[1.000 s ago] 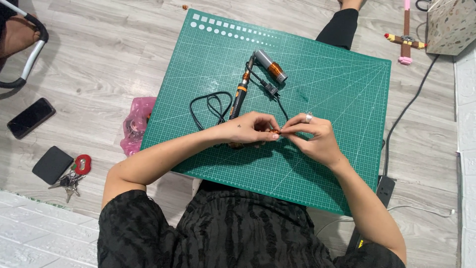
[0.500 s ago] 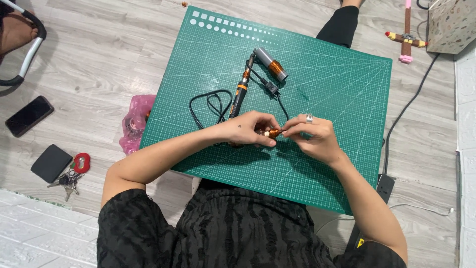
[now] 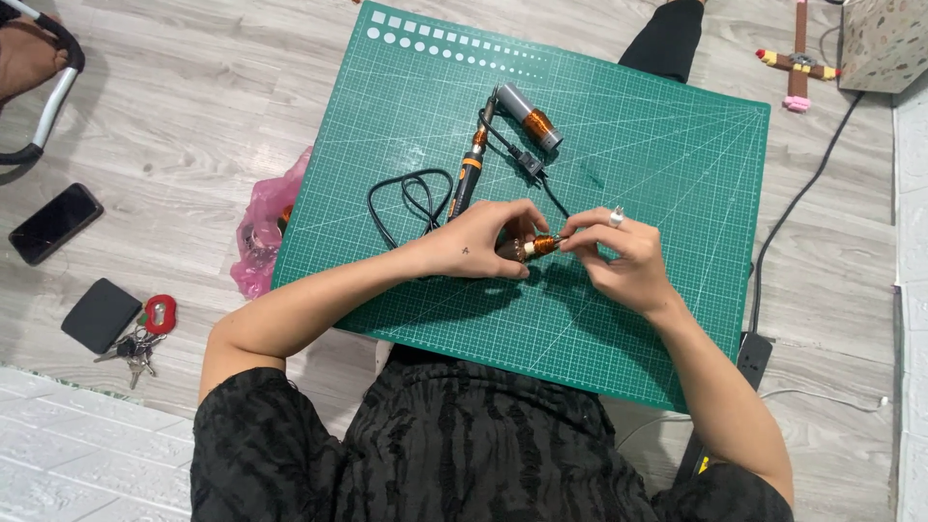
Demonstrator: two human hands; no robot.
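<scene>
A: Over on the far left of the grey wood-plank floor [image 3: 174,116] lie a black smartphone [image 3: 54,223], a flat black wallet [image 3: 101,315] and a bunch of keys with a red fob [image 3: 145,333]. Next comes a crumpled pink plastic bag [image 3: 263,232], tucked against the edge of the big green gridded cutting mat [image 3: 667,164].

B: And on the mat itself?

A: A looped black cable [image 3: 406,198], then a slim black-and-orange pen-shaped tool [image 3: 468,174], and just beside its tip a grey cylinder with a copper-coloured band [image 3: 530,117].

B: What about the hands?

A: The left hand [image 3: 478,242] is curled shut around a small orange-and-brass cylindrical part [image 3: 534,247], low on the middle of the mat. The right hand [image 3: 619,253], a ring on one finger, pinches the other end of that part with its fingertips closed. The two hands nearly touch, held just over the mat.

B: Further right?

A: A black power lead [image 3: 802,193] runs across the floor to a black socket strip [image 3: 752,356], and at the top corner stands a patterned box [image 3: 884,43].
</scene>
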